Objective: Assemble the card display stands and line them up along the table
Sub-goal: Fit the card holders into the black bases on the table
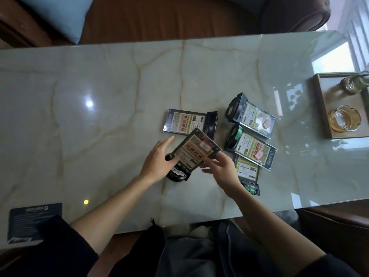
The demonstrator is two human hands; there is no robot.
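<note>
Both hands hold one card display stand [194,151] just above the marble table [99,96]: a clear panel with a green and orange card, joined to a black base [177,173]. My left hand [159,159] grips it near the base with the index finger stretched out. My right hand [220,169] pinches the panel's right corner. Several other stands lie flat nearby: one [187,122] just beyond the held stand, two [252,115] [252,148] to the right, and one [247,174] partly hidden under my right hand.
A wooden tray [319,100] with a glass ashtray [343,117] and a glass jar [354,83] sits at the table's right end. A dark printed sheet [32,220] lies at the near left corner. A brown sofa with a blue cushion [58,15] stands beyond the table.
</note>
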